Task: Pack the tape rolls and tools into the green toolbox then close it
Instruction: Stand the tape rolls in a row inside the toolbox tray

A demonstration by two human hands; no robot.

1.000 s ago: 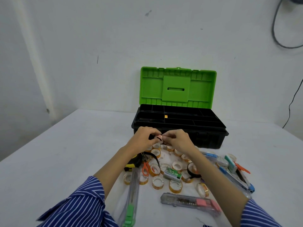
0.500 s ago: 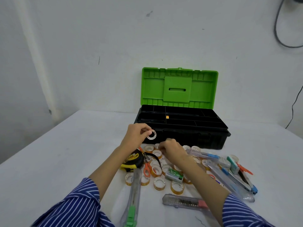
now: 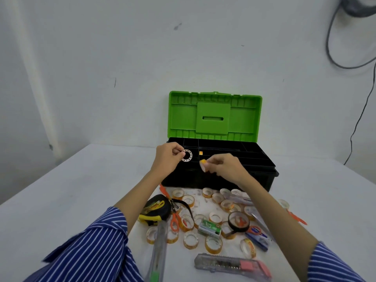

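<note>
The toolbox stands open at the back of the table, green lid (image 3: 214, 116) upright and black compartment tray (image 3: 252, 158) exposed. My left hand (image 3: 167, 158) pinches a white tape roll (image 3: 186, 155) over the tray's front left. My right hand (image 3: 225, 167) pinches a small yellow-edged tape roll (image 3: 203, 165) just in front of the tray. Several small tape rolls (image 3: 190, 239) lie scattered on the table below, with a yellow tape measure (image 3: 153, 209), orange scissors (image 3: 175, 219), a black tape roll (image 3: 238, 221) and a clear utility knife (image 3: 232, 266).
A small orange piece (image 3: 201, 153) lies in one tray compartment. A green staple box (image 3: 209, 228), a green-ended clear knife (image 3: 157, 255), more cutters (image 3: 257, 238) and orange scissors (image 3: 298, 218) lie on the right. Cables (image 3: 358, 119) hang on the wall at right.
Both hands rose from the pile toward the toolbox. The left hand carried the white roll over the tray; the right hand picked up a yellow-edged roll and lifted it to the tray's front.
</note>
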